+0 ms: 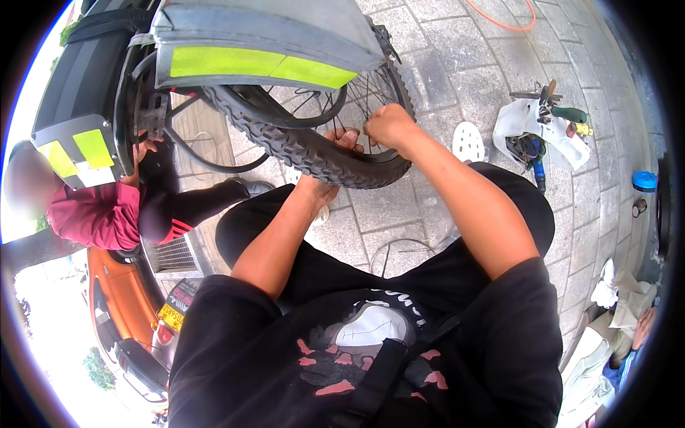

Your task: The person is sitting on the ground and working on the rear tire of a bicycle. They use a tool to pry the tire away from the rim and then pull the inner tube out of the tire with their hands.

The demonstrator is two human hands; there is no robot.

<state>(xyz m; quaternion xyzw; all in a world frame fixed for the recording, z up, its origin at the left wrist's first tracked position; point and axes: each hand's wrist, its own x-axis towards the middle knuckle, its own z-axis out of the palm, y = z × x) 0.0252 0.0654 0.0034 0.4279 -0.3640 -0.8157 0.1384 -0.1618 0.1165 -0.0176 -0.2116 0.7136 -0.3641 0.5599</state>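
Note:
A bicycle wheel with a knobby black tyre (pixel 307 153) stands before me, partly covered by a grey fender-like panel (pixel 264 36) with a yellow-green strip. My left hand (pixel 344 139) reaches round behind the tyre; its curled fingers show inside the wheel by the rim and spokes, the palm hidden. Close beside it, my right hand (pixel 389 128) is pinched at the inner edge of the rim. Whatever lies between the fingertips of either hand is too small to make out. A curved black tube (pixel 325 118) runs just above my hands.
To the right stands a white tool container (pixel 510 125) with a green-handled tool (pixel 569 114) and a blue-handled one (pixel 539 171). A person in a maroon top (pixel 100 214) crouches left, near a black box (pixel 82 93). An orange hose (pixel 510 27) lies on the paving (pixel 457 78).

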